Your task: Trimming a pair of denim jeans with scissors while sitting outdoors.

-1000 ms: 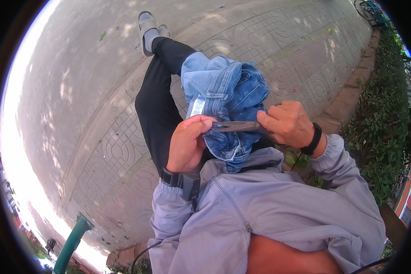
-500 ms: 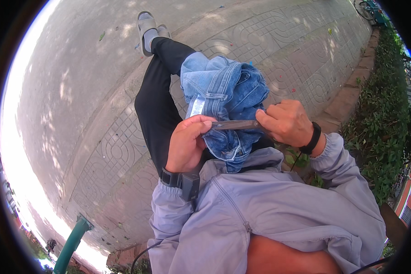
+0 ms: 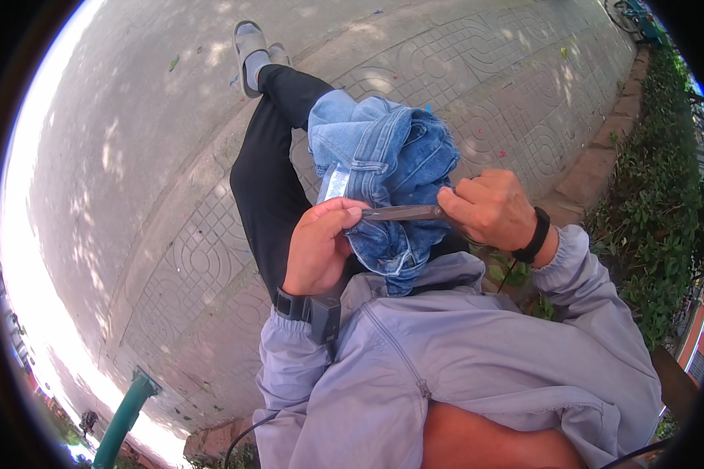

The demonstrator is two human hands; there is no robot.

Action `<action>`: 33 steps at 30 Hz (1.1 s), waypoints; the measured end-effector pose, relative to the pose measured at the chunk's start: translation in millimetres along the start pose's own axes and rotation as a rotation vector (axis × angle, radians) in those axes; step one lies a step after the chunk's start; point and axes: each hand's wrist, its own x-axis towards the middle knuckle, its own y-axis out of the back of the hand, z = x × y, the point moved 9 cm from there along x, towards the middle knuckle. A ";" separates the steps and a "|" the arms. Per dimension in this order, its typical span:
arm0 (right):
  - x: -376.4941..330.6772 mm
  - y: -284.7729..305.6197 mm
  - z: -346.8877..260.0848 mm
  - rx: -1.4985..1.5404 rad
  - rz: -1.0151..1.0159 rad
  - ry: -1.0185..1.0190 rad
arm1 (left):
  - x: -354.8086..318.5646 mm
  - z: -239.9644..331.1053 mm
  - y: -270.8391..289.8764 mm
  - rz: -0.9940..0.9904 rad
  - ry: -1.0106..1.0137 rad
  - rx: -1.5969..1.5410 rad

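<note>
A pair of dark metal scissors (image 3: pixel 403 213) lies level between my two hands, its blades together. My right hand (image 3: pixel 486 207) is closed round the handle end, which its fingers mostly hide. At the other end, the thumb and forefinger of my left hand (image 3: pixel 317 244) pinch the blade tips. Just beneath and beyond the scissors, a bundled pair of blue denim jeans (image 3: pixel 414 148) rests on my lap. The waistband and a belt loop show, and a white label (image 3: pixel 337 184) sits beside my left hand.
My leg in black trousers (image 3: pixel 267 176) stretches away to a sandalled foot (image 3: pixel 250 59) on the patterned pavement (image 3: pixel 188 262). A brick edging (image 3: pixel 594 156) and a green hedge (image 3: pixel 649 234) run along the right. At the lower left stands a green metal bar (image 3: pixel 125 418).
</note>
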 end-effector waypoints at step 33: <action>3.8 -6.4 2.1 0.067 -0.038 -0.007 | -0.2 -0.4 -0.4 -0.043 -0.002 -0.021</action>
